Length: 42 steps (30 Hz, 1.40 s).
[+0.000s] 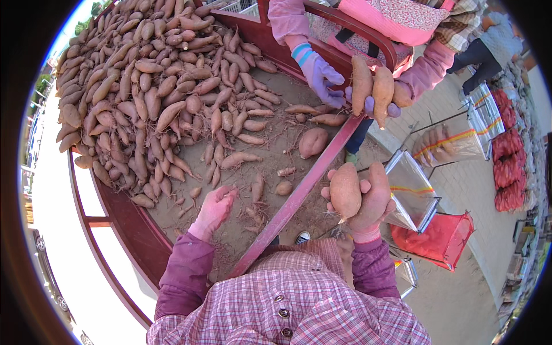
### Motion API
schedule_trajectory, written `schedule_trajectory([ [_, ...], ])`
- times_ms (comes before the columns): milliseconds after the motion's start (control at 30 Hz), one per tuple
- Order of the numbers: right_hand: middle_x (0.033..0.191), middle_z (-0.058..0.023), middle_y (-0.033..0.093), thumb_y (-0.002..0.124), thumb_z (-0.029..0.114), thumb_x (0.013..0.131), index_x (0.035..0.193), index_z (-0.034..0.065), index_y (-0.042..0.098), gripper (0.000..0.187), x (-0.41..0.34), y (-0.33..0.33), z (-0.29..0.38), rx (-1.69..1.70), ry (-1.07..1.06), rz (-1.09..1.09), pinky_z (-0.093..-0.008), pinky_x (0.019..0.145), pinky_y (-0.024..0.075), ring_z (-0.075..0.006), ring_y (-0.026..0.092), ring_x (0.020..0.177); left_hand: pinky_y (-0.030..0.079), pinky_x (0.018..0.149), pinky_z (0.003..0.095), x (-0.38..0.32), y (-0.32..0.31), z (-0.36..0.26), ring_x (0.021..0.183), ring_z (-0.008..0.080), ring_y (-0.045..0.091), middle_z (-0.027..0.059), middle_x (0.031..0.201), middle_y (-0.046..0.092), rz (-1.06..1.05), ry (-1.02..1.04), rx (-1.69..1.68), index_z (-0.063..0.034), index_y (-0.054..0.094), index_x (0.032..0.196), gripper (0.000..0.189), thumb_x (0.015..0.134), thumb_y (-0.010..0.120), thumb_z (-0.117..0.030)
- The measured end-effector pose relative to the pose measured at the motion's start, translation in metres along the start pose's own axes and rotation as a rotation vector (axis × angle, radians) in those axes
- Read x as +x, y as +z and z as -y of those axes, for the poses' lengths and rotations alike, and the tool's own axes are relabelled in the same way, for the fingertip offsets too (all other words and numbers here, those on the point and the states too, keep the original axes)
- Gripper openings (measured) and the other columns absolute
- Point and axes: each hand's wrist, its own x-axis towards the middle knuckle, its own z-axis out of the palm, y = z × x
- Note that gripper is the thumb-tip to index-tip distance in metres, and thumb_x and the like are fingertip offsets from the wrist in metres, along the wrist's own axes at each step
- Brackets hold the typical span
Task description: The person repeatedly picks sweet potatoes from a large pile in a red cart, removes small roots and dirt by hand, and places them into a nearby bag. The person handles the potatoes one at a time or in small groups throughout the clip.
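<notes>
My right hand (366, 207), in a pink glove, holds sweet potatoes (345, 192) to the right of the red metal rail (297, 194). My left hand (214, 210), also gloved, is over the soil-covered truck bed (276, 146) with its fingers curled; whether anything small is between them cannot be told. A large heap of sweet potatoes (151, 86) fills the upper left of the bed. Loose ones lie nearer, among them a round sweet potato (313, 142), a small one (283, 188) and a thin rooty one (257, 188).
Across the rail a co-worker's gloved hands (320, 75) hold several sweet potatoes (383, 92). At right, clear plastic bags (409, 189) and a red mesh bag (431, 239) hang open on wire frames. Filled red sacks (509, 151) and another person (487, 51) are farther right.
</notes>
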Motion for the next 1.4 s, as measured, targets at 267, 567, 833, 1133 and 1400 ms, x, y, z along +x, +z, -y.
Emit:
schedule_trajectory([
  [267, 0.114, -0.0055, 0.057, 0.072, 0.037, 0.075, 0.127, 0.0075, 0.050, 0.064, -0.036, -0.310, 0.048, -0.207, -0.541, -0.719, -0.0405, 0.086, 0.0464, -0.0219, 0.055, 0.106, 0.037, 0.103, 0.0378, -0.062, -0.033, 0.117, 0.124, 0.0301, 0.045, 0.0191, 0.137, 0.042, -0.219, -0.125, 0.134, -0.0007, 0.044, 0.135, 0.066, 0.076, 0.068, -0.019],
  [567, 0.111, -0.0129, 0.059, 0.071, 0.029, 0.084, 0.127, 0.0026, 0.047, 0.055, 0.032, -0.312, 0.077, -0.283, -0.048, -0.881, -0.0410, 0.083, 0.0534, -0.0269, 0.061, 0.101, 0.039, 0.099, 0.0348, -0.056, -0.030, 0.130, 0.116, 0.0254, 0.051, 0.0173, 0.123, 0.054, -0.138, -0.187, 0.254, 0.0048, 0.048, 0.128, 0.058, 0.079, 0.066, -0.021],
  [833, 0.094, -0.0133, 0.066, 0.060, 0.026, 0.092, 0.117, -0.0032, 0.054, 0.039, -0.016, -0.170, 0.009, -0.354, -0.191, -0.350, -0.0359, 0.076, 0.0545, -0.0253, 0.066, 0.086, 0.042, 0.094, 0.0321, -0.072, -0.046, 0.160, 0.108, 0.0213, 0.053, 0.0136, 0.117, 0.058, -0.136, -0.334, 0.159, 0.0054, 0.049, 0.127, 0.055, 0.081, 0.066, -0.019],
  [1133, 0.105, -0.0135, 0.066, 0.065, 0.020, 0.090, 0.118, -0.0039, 0.056, 0.037, 0.092, 0.118, -0.097, -0.538, 0.300, 0.398, -0.0320, 0.084, 0.0520, -0.0197, 0.065, 0.089, 0.043, 0.094, 0.0421, 0.006, -0.128, 0.142, 0.112, 0.0369, 0.051, 0.0219, 0.119, 0.052, -0.549, -0.262, 0.468, -0.0020, 0.053, 0.125, 0.055, 0.078, 0.068, -0.027],
  [1400, 0.090, -0.0088, 0.064, 0.065, 0.025, 0.087, 0.109, 0.0017, 0.060, 0.033, 0.183, 0.146, -0.204, -1.335, 0.121, 0.741, -0.0325, 0.069, 0.0505, -0.0199, 0.063, 0.079, 0.041, 0.098, 0.0430, 0.138, -0.243, 0.139, 0.118, 0.0365, 0.047, 0.0206, 0.121, 0.051, -0.945, -0.285, 0.555, -0.0014, 0.046, 0.129, 0.067, 0.075, 0.070, -0.034],
])
